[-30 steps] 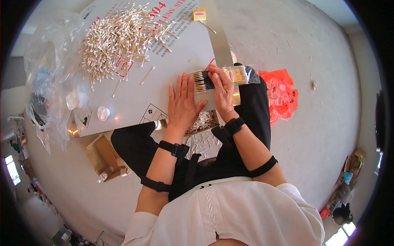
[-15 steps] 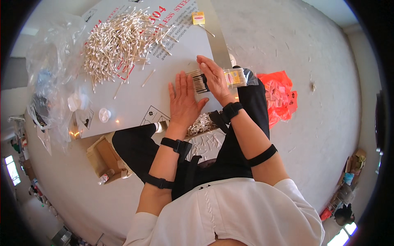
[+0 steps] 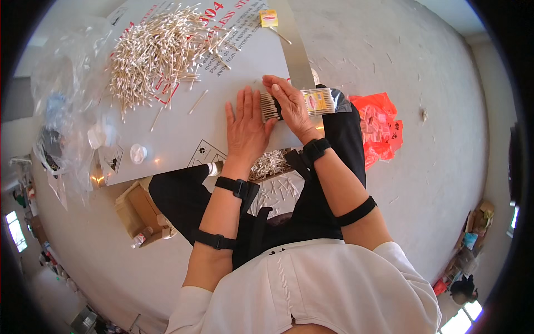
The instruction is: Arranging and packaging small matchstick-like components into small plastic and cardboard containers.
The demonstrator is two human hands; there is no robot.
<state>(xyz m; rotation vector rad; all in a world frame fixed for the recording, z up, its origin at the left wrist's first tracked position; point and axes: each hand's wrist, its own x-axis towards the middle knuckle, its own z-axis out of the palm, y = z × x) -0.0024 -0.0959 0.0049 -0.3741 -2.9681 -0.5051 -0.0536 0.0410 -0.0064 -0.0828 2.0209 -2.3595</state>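
A flat clear pack of cotton swabs [image 3: 318, 102] with a yellow label lies across the table's right edge. Its bare wooden sticks and a dark band show at the left end. My right hand [image 3: 292, 108] lies over the middle of this pack, fingers close together and curved across it, gripping it. Flat on the table beside the pack's left end is my left hand [image 3: 246, 131], fingers stretched out, its thumb side close to the stick ends. The palms and the undersides of both hands are hidden.
A big heap of loose cotton swabs [image 3: 158, 58] covers the table's [image 3: 183, 131] far left. Near it are a clear plastic bag [image 3: 69, 106] and a small round white container [image 3: 138, 153]. A yellow box [image 3: 268, 18] stands at the back; a red bag [image 3: 378, 125] lies right.
My left thumb has drawn in toward the hand, and that hand has shifted slightly left and up. My right hand stays over the pack. The view has shifted a little.
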